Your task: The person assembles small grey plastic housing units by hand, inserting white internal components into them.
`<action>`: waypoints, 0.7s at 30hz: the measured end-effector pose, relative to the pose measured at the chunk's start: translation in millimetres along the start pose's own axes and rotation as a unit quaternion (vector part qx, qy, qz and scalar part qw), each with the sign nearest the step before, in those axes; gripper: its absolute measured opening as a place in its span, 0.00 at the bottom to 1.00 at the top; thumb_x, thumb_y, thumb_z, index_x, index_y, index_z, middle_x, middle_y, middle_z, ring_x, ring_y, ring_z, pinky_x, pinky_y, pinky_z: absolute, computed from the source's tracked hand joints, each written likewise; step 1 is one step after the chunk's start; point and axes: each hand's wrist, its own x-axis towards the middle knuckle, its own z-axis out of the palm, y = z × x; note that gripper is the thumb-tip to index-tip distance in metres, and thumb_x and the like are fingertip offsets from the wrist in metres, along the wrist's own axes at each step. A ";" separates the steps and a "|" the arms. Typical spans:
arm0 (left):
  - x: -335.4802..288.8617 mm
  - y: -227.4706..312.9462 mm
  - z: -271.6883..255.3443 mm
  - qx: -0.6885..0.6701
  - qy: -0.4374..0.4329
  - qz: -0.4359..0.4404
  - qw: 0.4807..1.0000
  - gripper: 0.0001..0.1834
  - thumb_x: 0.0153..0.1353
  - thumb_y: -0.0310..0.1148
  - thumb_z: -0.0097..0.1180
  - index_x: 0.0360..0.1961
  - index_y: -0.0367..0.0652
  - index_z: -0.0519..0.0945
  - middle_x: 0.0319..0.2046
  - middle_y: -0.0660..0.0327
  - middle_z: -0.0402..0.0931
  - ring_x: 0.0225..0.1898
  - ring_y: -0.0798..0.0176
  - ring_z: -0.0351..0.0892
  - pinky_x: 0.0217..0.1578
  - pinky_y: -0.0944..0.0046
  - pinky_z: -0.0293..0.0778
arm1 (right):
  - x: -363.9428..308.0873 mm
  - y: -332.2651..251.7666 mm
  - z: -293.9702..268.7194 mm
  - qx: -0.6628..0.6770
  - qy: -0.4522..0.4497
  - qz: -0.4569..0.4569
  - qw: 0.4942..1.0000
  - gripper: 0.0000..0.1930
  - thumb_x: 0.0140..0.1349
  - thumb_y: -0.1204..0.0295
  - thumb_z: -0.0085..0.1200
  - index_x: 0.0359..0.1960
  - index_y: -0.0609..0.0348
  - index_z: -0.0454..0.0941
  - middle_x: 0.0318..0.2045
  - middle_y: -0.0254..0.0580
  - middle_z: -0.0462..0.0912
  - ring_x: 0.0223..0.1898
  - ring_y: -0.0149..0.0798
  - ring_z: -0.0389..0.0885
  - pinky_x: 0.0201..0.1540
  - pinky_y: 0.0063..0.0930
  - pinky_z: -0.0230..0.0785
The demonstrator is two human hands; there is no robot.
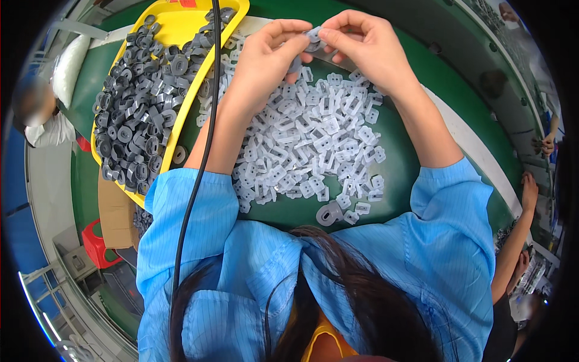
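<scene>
My left hand [265, 60] and my right hand [371, 51] meet above the far edge of a pile of small whitish plastic pieces [325, 130]. Thumbs and fingers of both pinch one small light-grey plastic part [313, 37], partly hidden by the fingertips. A darker grey plastic part [294, 64] shows below my left fingers, seemingly tucked in that hand. To the left, a yellow tray [240, 13] holds many dark-grey, ring-shaped plastic parts [142, 90]. One grey plastic part [329, 213] lies at the pile's near end, close to my body.
A black cable [208, 136] hangs across the view beside my left forearm. The green tabletop [395, 163] shows right of the pile. Below the tray stands a cardboard box [116, 208], with a red stool [96, 244] farther left. Co-workers' arms [512, 259] appear at the right; another person sits at the left.
</scene>
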 end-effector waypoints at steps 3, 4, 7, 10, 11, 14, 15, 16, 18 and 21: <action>2.8 -3.2 -0.7 -0.054 -0.055 0.041 0.996 0.23 0.53 0.29 0.61 0.51 0.36 0.74 0.40 0.57 0.77 0.39 0.71 0.76 0.31 0.73 0.70 | -0.8 7.5 1.7 -0.054 0.045 -0.065 0.995 0.09 0.57 0.68 0.59 0.33 0.62 0.80 0.28 0.35 0.82 0.30 0.26 0.79 0.32 0.19 0.71; 3.2 -4.5 -0.5 -0.054 -0.052 0.045 0.996 0.23 0.53 0.29 0.61 0.51 0.36 0.74 0.40 0.57 0.77 0.39 0.71 0.76 0.31 0.73 0.70 | 0.9 4.6 3.6 -0.081 0.069 -0.127 0.986 0.11 0.54 0.66 0.60 0.31 0.62 0.80 0.26 0.38 0.83 0.29 0.31 0.81 0.32 0.23 0.72; 3.6 -8.3 1.9 0.081 -0.005 0.191 0.978 0.24 0.49 0.26 0.61 0.50 0.36 0.74 0.39 0.57 0.78 0.37 0.68 0.78 0.37 0.68 0.74 | -7.7 -9.8 5.7 -0.153 0.052 -0.149 0.976 0.08 0.53 0.69 0.59 0.30 0.60 0.80 0.26 0.39 0.82 0.26 0.34 0.79 0.31 0.27 0.71; -4.8 -2.5 5.9 0.149 -0.005 0.142 0.979 0.26 0.51 0.24 0.61 0.54 0.39 0.72 0.41 0.62 0.75 0.44 0.71 0.74 0.40 0.72 0.70 | -9.9 -12.1 1.9 -0.191 0.022 -0.151 0.970 0.08 0.52 0.69 0.60 0.30 0.61 0.80 0.27 0.40 0.81 0.26 0.35 0.79 0.31 0.27 0.71; -7.0 0.0 7.4 0.145 0.000 0.131 0.981 0.26 0.50 0.23 0.61 0.53 0.39 0.72 0.41 0.63 0.76 0.43 0.72 0.75 0.38 0.72 0.70 | -10.3 -13.1 1.8 -0.215 0.001 -0.131 0.968 0.09 0.51 0.69 0.60 0.30 0.62 0.80 0.27 0.41 0.81 0.26 0.36 0.79 0.31 0.28 0.71; -6.8 -2.2 7.9 0.130 0.001 0.155 0.979 0.27 0.49 0.23 0.61 0.54 0.39 0.71 0.39 0.63 0.76 0.41 0.72 0.75 0.37 0.73 0.70 | -11.8 -25.5 -0.4 -0.208 0.003 -0.065 0.976 0.10 0.51 0.68 0.61 0.30 0.63 0.80 0.26 0.41 0.82 0.28 0.35 0.81 0.34 0.27 0.73; -7.5 -1.7 7.8 0.130 0.000 0.154 0.979 0.27 0.49 0.23 0.61 0.54 0.39 0.71 0.39 0.63 0.76 0.41 0.72 0.75 0.37 0.73 0.70 | -10.0 -21.2 0.5 -0.208 0.003 -0.064 0.976 0.10 0.51 0.68 0.61 0.30 0.63 0.80 0.26 0.41 0.82 0.28 0.35 0.81 0.34 0.27 0.73; -6.6 0.3 8.5 0.155 0.005 0.163 0.974 0.27 0.49 0.23 0.61 0.53 0.39 0.71 0.38 0.63 0.76 0.41 0.72 0.75 0.36 0.74 0.70 | -5.3 -12.6 0.9 -0.154 0.030 -0.086 0.984 0.11 0.50 0.68 0.61 0.30 0.64 0.80 0.25 0.40 0.82 0.29 0.34 0.81 0.34 0.26 0.73; -3.7 -1.1 11.8 0.180 0.006 0.170 0.969 0.27 0.49 0.23 0.61 0.52 0.38 0.71 0.38 0.62 0.76 0.40 0.72 0.76 0.36 0.74 0.70 | -3.4 -4.0 -2.3 -0.100 0.058 -0.104 0.988 0.11 0.50 0.67 0.62 0.30 0.64 0.81 0.24 0.39 0.82 0.29 0.32 0.82 0.35 0.26 0.74; -6.8 -1.7 17.1 0.194 0.051 0.225 0.954 0.22 0.46 0.26 0.62 0.46 0.40 0.73 0.36 0.56 0.78 0.37 0.58 0.79 0.38 0.62 0.75 | -4.0 -5.5 -4.7 -0.063 -0.019 -0.030 0.997 0.13 0.50 0.67 0.62 0.34 0.63 0.80 0.24 0.38 0.82 0.29 0.30 0.82 0.35 0.24 0.74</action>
